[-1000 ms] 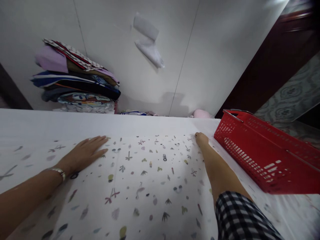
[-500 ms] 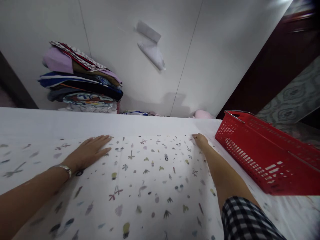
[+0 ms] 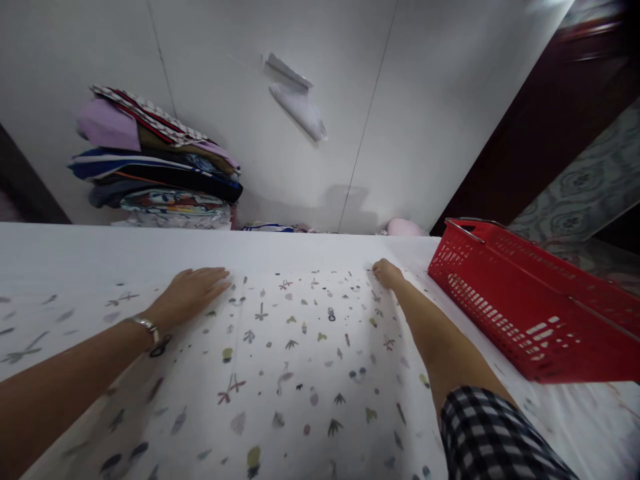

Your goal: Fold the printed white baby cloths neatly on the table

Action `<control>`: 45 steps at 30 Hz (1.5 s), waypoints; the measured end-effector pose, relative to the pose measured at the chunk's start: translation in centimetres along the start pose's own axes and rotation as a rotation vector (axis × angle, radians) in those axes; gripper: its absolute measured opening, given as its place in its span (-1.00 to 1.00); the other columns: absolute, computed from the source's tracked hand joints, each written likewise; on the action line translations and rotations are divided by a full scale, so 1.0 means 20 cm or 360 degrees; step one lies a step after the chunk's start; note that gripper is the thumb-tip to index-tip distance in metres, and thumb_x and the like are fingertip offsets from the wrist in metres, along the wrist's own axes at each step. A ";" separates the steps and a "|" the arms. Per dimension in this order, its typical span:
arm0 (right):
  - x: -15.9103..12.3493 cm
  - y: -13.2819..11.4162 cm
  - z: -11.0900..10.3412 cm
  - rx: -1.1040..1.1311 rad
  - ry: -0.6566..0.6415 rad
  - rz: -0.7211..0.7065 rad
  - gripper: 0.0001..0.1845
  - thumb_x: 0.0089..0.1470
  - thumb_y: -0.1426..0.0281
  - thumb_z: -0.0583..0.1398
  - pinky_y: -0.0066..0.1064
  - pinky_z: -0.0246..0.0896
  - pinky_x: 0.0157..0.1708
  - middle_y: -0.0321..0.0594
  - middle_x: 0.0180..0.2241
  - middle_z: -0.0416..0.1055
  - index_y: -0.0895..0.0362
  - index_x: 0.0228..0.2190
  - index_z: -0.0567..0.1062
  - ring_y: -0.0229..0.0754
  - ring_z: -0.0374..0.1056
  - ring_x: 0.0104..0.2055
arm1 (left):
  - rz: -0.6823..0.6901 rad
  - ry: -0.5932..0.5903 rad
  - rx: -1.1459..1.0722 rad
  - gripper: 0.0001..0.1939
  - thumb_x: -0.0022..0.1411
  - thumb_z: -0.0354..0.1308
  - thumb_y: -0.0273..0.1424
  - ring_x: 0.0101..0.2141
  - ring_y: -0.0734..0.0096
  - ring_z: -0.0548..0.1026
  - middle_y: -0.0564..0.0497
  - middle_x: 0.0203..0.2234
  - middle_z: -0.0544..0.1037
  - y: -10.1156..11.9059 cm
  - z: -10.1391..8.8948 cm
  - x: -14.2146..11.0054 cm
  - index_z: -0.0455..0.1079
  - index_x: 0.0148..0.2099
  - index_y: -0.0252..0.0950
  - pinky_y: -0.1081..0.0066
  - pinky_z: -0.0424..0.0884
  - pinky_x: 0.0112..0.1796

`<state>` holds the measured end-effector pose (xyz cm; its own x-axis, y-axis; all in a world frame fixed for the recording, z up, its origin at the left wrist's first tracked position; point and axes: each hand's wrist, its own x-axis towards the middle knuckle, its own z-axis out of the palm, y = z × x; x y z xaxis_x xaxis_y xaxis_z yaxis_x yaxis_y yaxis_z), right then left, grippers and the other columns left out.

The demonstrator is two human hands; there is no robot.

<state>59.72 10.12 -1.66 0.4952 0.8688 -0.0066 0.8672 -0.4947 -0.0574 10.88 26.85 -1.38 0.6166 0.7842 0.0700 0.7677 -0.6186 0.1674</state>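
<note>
A white cloth printed with small leaves, sprigs and other coloured motifs lies spread in front of me. My left hand, with a bracelet at its wrist, rests on its far left part, fingers stretched out together towards the right. At the far right edge of the cloth is my right hand, its fingers curled in and closed at the border; the fingertips are partly hidden. Beyond the printed border runs a plain white surface.
A red plastic basket with a metal handle stands at the right. Folded clothes are stacked at the back left against a pale wall. A white piece hangs on the wall. Something pink shows behind the far edge.
My left hand has slid slightly to the right. My right hand has moved a little left and up along the cloth's edge, its fingers now more curled.
</note>
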 end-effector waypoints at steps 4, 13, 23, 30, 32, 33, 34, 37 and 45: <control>0.03 -0.01 0.00 0.0020 -0.0038 -0.0068 -0.69 0.11 0.45 0.11 -0.51 0.16 -0.26 -0.20 -0.12 0.45 0.05 -0.12 0.52 -0.23 0.36 -0.19 | 0.0135 0.0007 0.0013 -0.41 0.26 -0.26 -0.14 0.11 0.12 0.31 -0.13 0.10 0.40 0.13 0.01 0.11 0.34 0.14 -0.33 0.19 0.15 0.12; 0.01 -0.09 -0.03 0.0055 0.0020 0.0056 -0.78 0.09 0.45 0.10 -0.50 0.13 -0.36 -0.19 -0.20 0.48 0.09 -0.24 0.52 -0.20 0.35 -0.25 | 0.0172 0.0082 0.0082 -0.54 0.25 -0.23 -0.31 -0.06 0.14 0.40 -0.13 -0.08 0.51 0.32 0.08 0.18 0.48 -0.10 -0.29 0.24 0.29 -0.03; 0.01 -0.14 0.02 0.0108 0.0099 0.0182 -0.67 0.13 0.49 0.02 -0.42 0.19 -0.23 -0.08 -0.08 0.42 0.12 -0.11 0.46 -0.12 0.36 -0.13 | -0.0146 0.0171 -0.0020 -0.70 0.21 -0.10 -0.35 -0.14 0.17 0.43 -0.10 -0.19 0.54 0.37 0.08 0.22 0.46 -0.20 -0.24 0.29 0.35 -0.18; 0.00 -0.23 -0.01 0.0147 -0.0021 -0.0166 -0.59 0.00 0.54 0.12 -0.48 0.13 -0.04 -0.17 0.03 0.37 0.09 -0.09 0.50 -0.14 0.30 0.01 | -0.0249 0.0223 -0.0145 -0.71 0.18 -0.08 -0.36 -0.14 0.17 0.44 -0.08 -0.18 0.55 0.38 0.09 0.22 0.47 -0.21 -0.25 0.30 0.34 -0.19; -0.01 -0.27 -0.01 0.0159 -0.0040 -0.0246 -0.62 0.01 0.51 0.13 -0.49 0.13 -0.04 -0.16 0.02 0.38 0.11 -0.10 0.51 -0.15 0.30 0.00 | -0.0221 0.0214 -0.0154 -0.70 0.19 -0.08 -0.35 -0.14 0.17 0.44 -0.09 -0.17 0.55 0.38 0.09 0.22 0.48 -0.20 -0.26 0.30 0.34 -0.17; -0.01 -0.28 -0.02 0.0167 -0.0046 -0.0278 -0.65 0.03 0.48 0.13 -0.49 0.13 -0.04 -0.16 0.00 0.40 0.12 -0.12 0.52 -0.16 0.31 -0.02 | -0.0201 0.0206 -0.0164 -0.69 0.19 -0.07 -0.33 -0.13 0.17 0.43 -0.08 -0.17 0.55 0.38 0.09 0.21 0.48 -0.19 -0.26 0.29 0.34 -0.16; -0.01 -0.29 -0.02 0.0174 -0.0052 -0.0306 -0.68 0.05 0.44 0.14 -0.50 0.13 -0.05 -0.16 -0.01 0.41 0.12 -0.13 0.53 -0.17 0.32 -0.04 | -0.0183 0.0199 -0.0176 -0.68 0.20 -0.07 -0.30 -0.12 0.17 0.43 -0.08 -0.16 0.54 0.38 0.09 0.21 0.48 -0.18 -0.26 0.28 0.33 -0.15; -0.01 -0.32 -0.02 0.0192 -0.0064 -0.0357 -0.74 0.10 0.35 0.15 -0.51 0.14 -0.10 -0.18 -0.07 0.44 0.11 -0.19 0.54 -0.20 0.33 -0.10 | -0.0157 0.0185 -0.0203 -0.69 0.20 -0.04 -0.27 -0.10 0.16 0.42 -0.08 -0.14 0.54 0.37 0.10 0.21 0.47 -0.16 -0.26 0.27 0.33 -0.13; 0.01 -0.39 -0.01 0.0185 0.0072 -0.0134 -0.79 0.16 0.38 0.09 -0.48 0.13 -0.26 -0.16 -0.18 0.46 0.13 -0.28 0.51 -0.21 0.32 -0.20 | -0.0340 0.0177 -0.0296 -0.74 0.19 -0.06 -0.35 -0.14 0.15 0.45 -0.11 -0.20 0.55 0.41 0.09 0.25 0.45 -0.23 -0.29 0.24 0.33 -0.15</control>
<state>53.03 14.07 -1.01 0.4253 0.9038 0.0481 0.8950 -0.4120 -0.1711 20.57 25.50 -1.39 0.4141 0.9024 0.1192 0.8264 -0.4277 0.3664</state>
